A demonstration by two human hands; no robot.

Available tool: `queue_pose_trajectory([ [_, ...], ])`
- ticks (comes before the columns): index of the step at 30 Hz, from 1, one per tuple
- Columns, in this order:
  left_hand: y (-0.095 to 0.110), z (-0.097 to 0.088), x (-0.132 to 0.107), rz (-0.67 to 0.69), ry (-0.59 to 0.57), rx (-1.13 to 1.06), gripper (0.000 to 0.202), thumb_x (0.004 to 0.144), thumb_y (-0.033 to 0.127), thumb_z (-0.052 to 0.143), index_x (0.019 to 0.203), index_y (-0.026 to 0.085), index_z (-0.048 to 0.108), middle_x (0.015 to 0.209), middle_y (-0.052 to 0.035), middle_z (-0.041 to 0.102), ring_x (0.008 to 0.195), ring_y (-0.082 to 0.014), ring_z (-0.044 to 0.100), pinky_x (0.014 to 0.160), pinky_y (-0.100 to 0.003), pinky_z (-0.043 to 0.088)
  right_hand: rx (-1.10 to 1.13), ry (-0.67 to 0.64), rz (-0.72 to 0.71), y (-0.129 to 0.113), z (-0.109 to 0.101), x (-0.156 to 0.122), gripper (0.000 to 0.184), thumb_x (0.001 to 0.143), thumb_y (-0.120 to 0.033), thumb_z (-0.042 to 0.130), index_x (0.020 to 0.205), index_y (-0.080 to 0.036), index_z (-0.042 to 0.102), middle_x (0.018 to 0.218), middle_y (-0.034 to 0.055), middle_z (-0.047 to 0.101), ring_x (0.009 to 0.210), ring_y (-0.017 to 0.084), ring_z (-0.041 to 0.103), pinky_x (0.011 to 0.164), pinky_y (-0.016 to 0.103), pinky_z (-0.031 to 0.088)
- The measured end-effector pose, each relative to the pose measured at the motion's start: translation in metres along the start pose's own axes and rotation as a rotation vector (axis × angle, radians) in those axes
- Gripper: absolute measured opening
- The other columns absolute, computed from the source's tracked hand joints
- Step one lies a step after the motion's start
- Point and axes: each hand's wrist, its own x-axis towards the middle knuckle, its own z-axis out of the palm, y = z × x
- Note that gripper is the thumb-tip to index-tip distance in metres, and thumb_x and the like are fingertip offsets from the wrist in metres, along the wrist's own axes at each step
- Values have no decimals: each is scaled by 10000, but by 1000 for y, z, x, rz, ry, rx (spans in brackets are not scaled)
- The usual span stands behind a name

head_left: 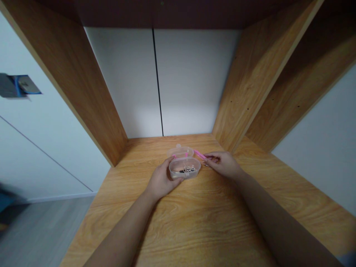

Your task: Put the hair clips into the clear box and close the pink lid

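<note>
Head cam, single view.

L hand point(162, 180) on translucent plastic box point(184, 167), rounded-oblong tub, thin smooth walls. L fingers point(178, 180) clenched along near rim, thumb on far-left rim: box gripped, not released. Box sits on counter point(211, 226), near centre, just in front of its clear lid point(180, 151), which lies open behind, w/ small pink clips on the join. Inside box: small dark + metallic bits point(187, 170), tangled, too small to ID.

R hand point(224, 164) just right of box, not touching it. R fingers point(213, 158) pinched on pink-handled tool point(200, 154), glossy pink plastic, thin metal loops at lower end point(205, 163). Poss. small scissors, can't confirm at this res.

Counter = wood-grain laminate, long linear grain. Around it: matching wood-veneer side panels point(91, 107) and point(250, 96), flat white back panel point(125, 81) w/ thin black vertical seam point(157, 81). Grey plank floor point(41, 231) low left.
</note>
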Motion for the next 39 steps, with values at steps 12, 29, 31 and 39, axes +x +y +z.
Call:
queue_pose_trajectory([
  [12, 6, -3, 0, -24, -14, 3, 802, 711, 342, 809, 1416, 216, 450, 1302, -116, 660, 1175, -304, 642, 1013, -474, 515, -511, 266, 449, 9, -18, 3, 409, 923, -457, 482, 1034, -219, 796, 963, 128, 789, 886, 322, 743, 719, 368, 539],
  [29, 6, -3, 0, -17, -10, -1, 814, 711, 357, 808, 1424, 213, 441, 1332, -129, 636, 1199, -308, 627, 1028, -480, 504, -559, 90, 187, 16, -2, 5, 375, 906, -448, 553, 1089, -203, 771, 1100, 127, 762, 992, 276, 710, 877, 362, 534],
  [31, 4, -2, 0, -11, -6, -3, 817, 712, 359, 808, 1426, 213, 440, 1331, -131, 636, 1200, -314, 627, 1025, -492, 504, -542, 106, 168, 21, 0, 5, 365, 898, -427, 563, 1096, -198, 767, 1106, 130, 759, 998, 280, 709, 888, 376, 535],
  [39, -2, 0, 0, 9, 5, -13, 812, 717, 346, 810, 1429, 227, 438, 1328, -122, 639, 1201, -304, 628, 1027, -483, 505, -548, 159, 321, 34, -5, 1, 329, 846, -293, 586, 1110, -212, 766, 1051, 157, 766, 886, 301, 732, 797, 408, 561],
])
